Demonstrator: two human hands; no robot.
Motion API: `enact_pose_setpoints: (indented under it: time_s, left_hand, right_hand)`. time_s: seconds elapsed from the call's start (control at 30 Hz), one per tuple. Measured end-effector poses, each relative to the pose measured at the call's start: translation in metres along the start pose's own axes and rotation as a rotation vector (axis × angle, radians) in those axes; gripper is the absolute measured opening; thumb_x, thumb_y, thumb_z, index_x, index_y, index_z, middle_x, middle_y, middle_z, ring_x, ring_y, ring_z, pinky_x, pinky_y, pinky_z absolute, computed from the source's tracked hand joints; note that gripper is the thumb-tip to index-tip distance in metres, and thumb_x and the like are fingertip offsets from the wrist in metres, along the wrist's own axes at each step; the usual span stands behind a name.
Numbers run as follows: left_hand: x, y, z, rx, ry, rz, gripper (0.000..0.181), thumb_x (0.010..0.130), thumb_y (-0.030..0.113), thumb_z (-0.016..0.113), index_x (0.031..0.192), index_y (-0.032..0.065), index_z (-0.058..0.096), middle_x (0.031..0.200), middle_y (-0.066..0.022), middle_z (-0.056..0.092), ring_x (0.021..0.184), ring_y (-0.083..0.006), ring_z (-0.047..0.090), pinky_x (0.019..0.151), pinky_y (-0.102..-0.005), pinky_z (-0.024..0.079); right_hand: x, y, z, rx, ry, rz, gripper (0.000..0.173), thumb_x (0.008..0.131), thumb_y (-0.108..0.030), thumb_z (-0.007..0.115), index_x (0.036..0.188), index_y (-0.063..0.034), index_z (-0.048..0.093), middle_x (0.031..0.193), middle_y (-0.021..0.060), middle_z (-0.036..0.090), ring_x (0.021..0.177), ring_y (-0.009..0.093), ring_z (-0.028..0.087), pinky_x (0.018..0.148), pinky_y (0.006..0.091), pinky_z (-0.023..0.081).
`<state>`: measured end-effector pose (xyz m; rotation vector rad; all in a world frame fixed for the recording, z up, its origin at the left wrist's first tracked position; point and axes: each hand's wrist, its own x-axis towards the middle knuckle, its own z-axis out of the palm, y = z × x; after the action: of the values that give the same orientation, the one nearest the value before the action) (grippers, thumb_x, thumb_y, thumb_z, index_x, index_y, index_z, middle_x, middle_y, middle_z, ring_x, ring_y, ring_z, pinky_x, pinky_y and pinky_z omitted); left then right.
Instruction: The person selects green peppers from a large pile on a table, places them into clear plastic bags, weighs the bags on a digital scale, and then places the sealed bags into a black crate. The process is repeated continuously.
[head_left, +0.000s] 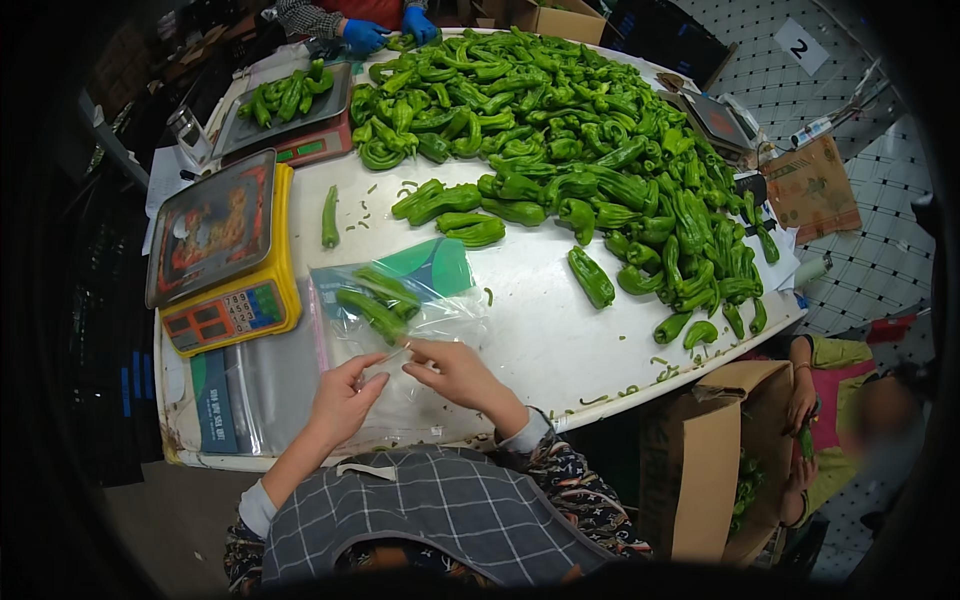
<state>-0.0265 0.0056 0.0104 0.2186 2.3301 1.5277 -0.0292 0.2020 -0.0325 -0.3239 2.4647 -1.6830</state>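
Note:
On the white table (536, 330), a clear plastic bag (442, 322) with a green and blue print holds a few green peppers (375, 315). My left hand (345, 397) is at the bag's near side, thumb and forefinger a little apart. Close to its right, my right hand (457, 375) has bent fingers near the lower end of the peppers; whether it pinches the film cannot be told. More flat bags (259, 390) with a printed blue strip lie at the left. A single pepper (330, 217) lies beyond the bag, and another (591, 277) to its right.
A large heap of green peppers (555, 127) covers the far and right table. At the left stand a yellow digital scale (217, 262) and a red scale (300, 112) bearing peppers. A co-worker's blue-gloved hands (390, 31) are at the far edge. Another person sits right, by a cardboard box (712, 465).

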Motion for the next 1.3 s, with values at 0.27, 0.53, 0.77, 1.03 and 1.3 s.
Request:
enact_pose_setpoints:
  time_s: [0.27,0.53,0.77,1.03,1.3]
  left_hand:
    - [0.002,0.001,0.0,-0.04,0.066,0.006,0.025,0.08,0.011,0.06,0.103,0.0011,0.06,0.052,0.0074,0.036,0.048,-0.0017,0.03,0.044,-0.0205,0.025]
    - [0.005,-0.001,-0.001,-0.013,0.054,-0.008,0.024,0.08,0.012,0.061,0.102,0.0013,0.061,0.052,0.0077,0.035,0.048,-0.0016,0.03,0.044,-0.0203,0.025]
    - [0.008,-0.002,-0.001,-0.085,0.045,0.012,0.025,0.083,0.016,0.058,0.103,0.0012,0.06,0.054,0.0056,0.038,0.05,-0.0027,0.033,0.045,-0.0203,0.028]
    - [0.001,0.005,0.01,-0.066,-0.025,0.072,0.025,0.088,0.013,0.049,0.107,-0.0006,0.059,0.06,0.0027,0.046,0.056,-0.0036,0.038,0.05,-0.0209,0.034]
    - [0.0,-0.012,0.002,-0.079,0.097,0.066,0.025,0.089,0.013,0.049,0.104,-0.0021,0.06,0.062,0.0014,0.05,0.057,-0.0039,0.041,0.052,-0.0206,0.035]
  right_hand:
    - [-0.02,0.067,-0.154,-0.887,0.695,0.173,0.056,0.068,-0.006,0.067,0.12,-0.0109,0.048,0.124,0.0161,0.043,0.114,0.033,0.04,0.094,0.0394,0.033]
    - [-0.047,0.116,-0.171,0.962,0.677,0.299,0.041,0.086,-0.025,0.051,0.12,-0.0047,0.045,0.096,0.0121,0.058,0.07,0.016,0.055,0.06,0.0288,0.046]
    - [-0.06,0.043,-0.12,0.921,-0.111,0.189,0.062,0.067,-0.024,0.064,0.12,0.0025,0.045,0.093,0.0113,0.06,0.065,0.016,0.058,0.048,0.0237,0.046]
    - [0.004,-0.001,0.011,0.012,-0.128,0.05,0.051,0.079,-0.023,0.061,0.123,-0.0029,0.044,0.109,0.0135,0.055,0.094,0.021,0.056,0.081,0.0284,0.045]
    - [0.029,0.01,-0.046,0.276,-0.249,0.099,0.029,0.082,-0.011,0.058,0.109,0.0009,0.057,0.097,0.01,0.062,0.084,0.015,0.06,0.071,0.0252,0.049]
